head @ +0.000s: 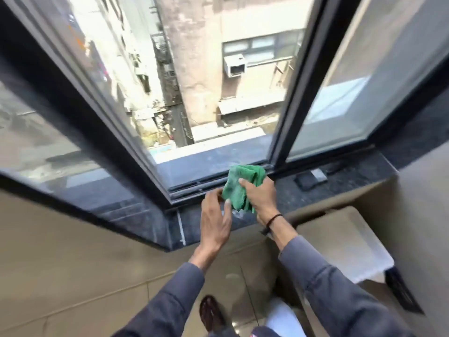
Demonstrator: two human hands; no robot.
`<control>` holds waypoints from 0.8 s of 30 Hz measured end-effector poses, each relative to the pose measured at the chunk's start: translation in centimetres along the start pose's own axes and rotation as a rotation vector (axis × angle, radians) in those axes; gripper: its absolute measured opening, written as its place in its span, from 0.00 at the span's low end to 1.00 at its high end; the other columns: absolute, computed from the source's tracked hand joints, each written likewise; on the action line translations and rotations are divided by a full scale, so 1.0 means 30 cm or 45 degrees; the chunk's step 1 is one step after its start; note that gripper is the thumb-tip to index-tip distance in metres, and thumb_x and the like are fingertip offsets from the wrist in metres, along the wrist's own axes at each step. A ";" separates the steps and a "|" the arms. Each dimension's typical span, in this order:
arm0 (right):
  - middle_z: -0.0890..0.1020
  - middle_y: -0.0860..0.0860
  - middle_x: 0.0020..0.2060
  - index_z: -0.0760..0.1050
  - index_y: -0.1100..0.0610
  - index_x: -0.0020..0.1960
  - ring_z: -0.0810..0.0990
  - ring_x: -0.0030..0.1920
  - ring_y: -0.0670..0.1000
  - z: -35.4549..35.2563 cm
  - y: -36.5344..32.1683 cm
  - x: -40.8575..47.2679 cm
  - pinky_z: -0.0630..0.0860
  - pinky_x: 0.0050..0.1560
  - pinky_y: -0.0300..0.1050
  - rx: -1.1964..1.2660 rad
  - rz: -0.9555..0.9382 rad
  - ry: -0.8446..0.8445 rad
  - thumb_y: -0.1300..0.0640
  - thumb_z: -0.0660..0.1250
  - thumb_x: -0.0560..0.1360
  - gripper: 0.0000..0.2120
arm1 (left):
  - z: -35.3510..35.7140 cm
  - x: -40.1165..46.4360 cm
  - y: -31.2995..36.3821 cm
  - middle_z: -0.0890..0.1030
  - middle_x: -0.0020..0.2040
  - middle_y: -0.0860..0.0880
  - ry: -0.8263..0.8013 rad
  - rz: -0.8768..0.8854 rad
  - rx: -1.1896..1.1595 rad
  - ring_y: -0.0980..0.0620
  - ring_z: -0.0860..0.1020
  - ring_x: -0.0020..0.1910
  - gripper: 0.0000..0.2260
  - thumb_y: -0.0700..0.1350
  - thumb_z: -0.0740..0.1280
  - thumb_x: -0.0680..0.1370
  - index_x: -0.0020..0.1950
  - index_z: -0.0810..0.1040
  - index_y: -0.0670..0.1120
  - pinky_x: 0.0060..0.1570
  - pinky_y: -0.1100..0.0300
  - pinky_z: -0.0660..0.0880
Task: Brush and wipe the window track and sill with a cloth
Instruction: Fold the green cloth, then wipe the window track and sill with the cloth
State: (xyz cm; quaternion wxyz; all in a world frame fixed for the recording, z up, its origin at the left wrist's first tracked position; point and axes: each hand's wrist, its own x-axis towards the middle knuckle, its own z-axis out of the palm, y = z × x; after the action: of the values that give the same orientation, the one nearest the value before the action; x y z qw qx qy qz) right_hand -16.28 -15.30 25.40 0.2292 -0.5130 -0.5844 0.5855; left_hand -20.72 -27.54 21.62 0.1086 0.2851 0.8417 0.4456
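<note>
A crumpled green cloth (239,186) is bunched in my right hand (261,195), pressed at the near edge of the dark window track (194,184) where the open sash leaves a gap. My left hand (216,220) hovers just left of the cloth over the dark stone sill (150,222), fingers spread, its fingertips close to the cloth's lower edge. Whether it touches the cloth is unclear. A black band circles my right wrist.
A small dark block with a grey end (309,180) lies on the sill to the right. The window frame post (284,132) rises right of the cloth. A white-topped cabinet (352,242) stands below the sill at right. Tiled floor and my shoe (210,312) lie beneath.
</note>
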 end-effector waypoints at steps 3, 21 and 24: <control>0.87 0.58 0.49 0.81 0.57 0.58 0.84 0.50 0.58 0.256 -0.049 -0.061 0.78 0.51 0.47 -0.402 -0.590 0.012 0.61 0.72 0.70 0.16 | -0.114 -0.076 -0.146 0.78 0.58 0.37 0.108 -0.147 0.298 0.36 0.75 0.59 0.15 0.42 0.66 0.79 0.65 0.74 0.38 0.63 0.43 0.72; 0.65 0.52 0.79 0.68 0.54 0.77 0.57 0.81 0.53 0.027 0.080 0.226 0.47 0.83 0.46 -1.177 -0.445 -0.288 0.74 0.62 0.65 0.41 | -0.119 -0.172 -0.404 0.40 0.81 0.32 -0.415 -0.010 0.947 0.35 0.39 0.81 0.49 0.69 0.55 0.75 0.79 0.42 0.34 0.79 0.38 0.45; 0.66 0.50 0.78 0.72 0.54 0.74 0.56 0.82 0.53 0.235 0.101 0.072 0.44 0.83 0.46 -1.073 -0.473 -0.466 0.74 0.64 0.64 0.39 | -0.129 -0.165 -0.410 0.41 0.80 0.31 -0.449 0.026 0.967 0.33 0.39 0.80 0.53 0.67 0.64 0.71 0.78 0.44 0.33 0.78 0.37 0.44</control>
State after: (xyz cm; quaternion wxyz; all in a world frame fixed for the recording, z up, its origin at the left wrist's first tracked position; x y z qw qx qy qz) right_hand -22.20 -17.22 20.42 -0.0040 -0.3369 -0.8825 0.3281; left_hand -23.09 -38.49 13.53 0.1338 0.3850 0.9119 0.0489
